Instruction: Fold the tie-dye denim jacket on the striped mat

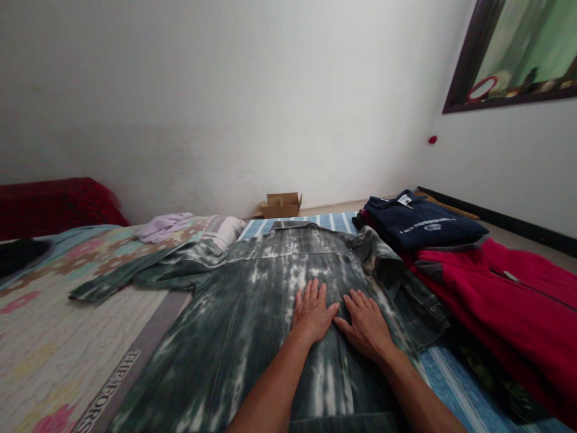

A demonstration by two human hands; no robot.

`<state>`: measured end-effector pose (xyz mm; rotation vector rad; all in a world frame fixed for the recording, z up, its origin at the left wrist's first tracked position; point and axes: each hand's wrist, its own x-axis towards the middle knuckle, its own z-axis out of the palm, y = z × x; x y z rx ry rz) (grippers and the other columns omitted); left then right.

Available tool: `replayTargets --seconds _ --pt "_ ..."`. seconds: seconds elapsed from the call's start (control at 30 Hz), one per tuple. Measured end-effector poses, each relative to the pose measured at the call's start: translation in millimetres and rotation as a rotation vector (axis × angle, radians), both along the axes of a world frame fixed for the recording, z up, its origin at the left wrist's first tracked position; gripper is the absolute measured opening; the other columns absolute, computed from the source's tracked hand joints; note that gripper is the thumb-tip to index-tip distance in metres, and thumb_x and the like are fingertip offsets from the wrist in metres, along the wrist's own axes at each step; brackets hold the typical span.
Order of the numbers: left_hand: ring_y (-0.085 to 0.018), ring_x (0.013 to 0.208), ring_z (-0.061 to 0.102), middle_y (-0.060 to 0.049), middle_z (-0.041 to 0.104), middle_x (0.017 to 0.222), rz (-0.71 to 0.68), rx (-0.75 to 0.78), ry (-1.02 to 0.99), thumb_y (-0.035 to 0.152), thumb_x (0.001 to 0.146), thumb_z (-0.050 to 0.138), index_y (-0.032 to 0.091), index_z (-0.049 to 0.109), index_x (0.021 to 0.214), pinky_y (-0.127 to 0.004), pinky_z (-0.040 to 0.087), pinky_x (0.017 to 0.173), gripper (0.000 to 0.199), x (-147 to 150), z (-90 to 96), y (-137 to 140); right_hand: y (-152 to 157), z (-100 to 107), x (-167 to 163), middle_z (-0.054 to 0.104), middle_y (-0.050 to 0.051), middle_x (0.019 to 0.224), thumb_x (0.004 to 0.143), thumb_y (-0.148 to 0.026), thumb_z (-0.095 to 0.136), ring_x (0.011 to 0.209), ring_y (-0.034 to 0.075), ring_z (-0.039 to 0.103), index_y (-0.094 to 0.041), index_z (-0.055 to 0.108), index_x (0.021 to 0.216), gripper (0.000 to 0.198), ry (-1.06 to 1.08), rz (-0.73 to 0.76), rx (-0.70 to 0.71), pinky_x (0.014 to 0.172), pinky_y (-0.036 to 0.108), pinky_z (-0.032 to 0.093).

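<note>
A dark green and white tie-dyed jacket (234, 313) lies spread out in front of me, its back panel facing up and its collar at the far end. The left sleeve stretches out sideways over the patterned bedding, while the right sleeve is bunched and bent down along the side. My left hand (313, 310) rests flat on the middle of the jacket, fingers extended. Beside it, my right hand (366, 322) also lies palm down on the cloth with its fingers spread. The two thumbs nearly meet. Neither hand grips anything.
To the right are a folded navy garment (419, 219) and a red fleece garment (505, 294) on a pile. A cardboard box (282, 205) stands by the wall. A lilac cloth (163, 227) lies on the floral bedding (49, 337); blue striped bedding (451, 385) shows beneath the jacket.
</note>
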<state>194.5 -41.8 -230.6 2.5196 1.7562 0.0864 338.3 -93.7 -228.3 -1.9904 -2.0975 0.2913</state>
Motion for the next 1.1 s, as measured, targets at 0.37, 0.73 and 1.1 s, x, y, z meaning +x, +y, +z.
replayTargets --seconds 0.37,0.73,1.1 --pt "-0.024 0.139 0.011 -0.01 0.02 0.151 -0.003 0.01 0.005 0.059 0.088 0.018 0.016 0.026 0.143 -0.046 0.013 0.11 0.07 0 -0.5 -1 -1 2 0 0.035 0.013 0.144 0.086 -0.054 0.036 0.134 0.029 0.024 -0.012 0.042 0.135 0.065 0.004 0.0 -0.004 0.107 0.042 0.016" --pt "-0.027 0.138 0.017 -0.014 0.024 0.149 0.017 -0.107 0.018 0.051 0.087 0.029 0.014 0.034 0.138 -0.049 0.016 0.109 0.063 6 22.6 6 1 2 -3 0.032 0.012 0.145 0.085 -0.051 0.037 0.135 0.028 0.022 -0.014 0.042 0.135 0.063 0.017 -0.008 -0.025 0.108 0.043 0.016" --pt "-0.022 0.136 0.025 -0.014 0.031 0.146 0.041 0.014 -0.03 0.034 0.091 0.027 0.01 0.038 0.134 -0.04 0.019 0.11 0.05 54 10.4 98 4 -2 -7 0.029 0.009 0.146 0.083 -0.047 0.041 0.136 0.028 0.018 -0.017 0.043 0.136 0.061 0.071 -0.029 -0.046 0.11 0.044 0.013"
